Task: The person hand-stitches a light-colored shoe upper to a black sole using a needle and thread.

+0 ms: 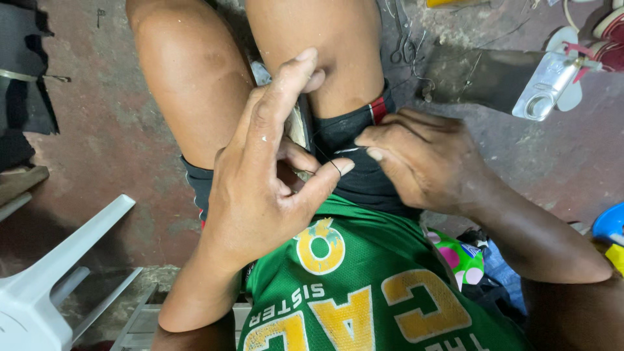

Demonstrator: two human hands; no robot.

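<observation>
Green jersey (364, 286) fills the foreground as a seated person's left hand (260, 188) pinches a dark thread (323, 158) between thumb and forefinger, while the right hand (422, 156) nips the same thread just beside it, over black shorts (364, 182); scissors (403, 45) lie well apart.

The left hand (260, 175) at frame centre covers most of a flat object held between the knees; its kind cannot be told. The thin dark thread (328, 159) is too fine to trace. White plastic chair (45, 286), lower left, cut off by the edge
</observation>
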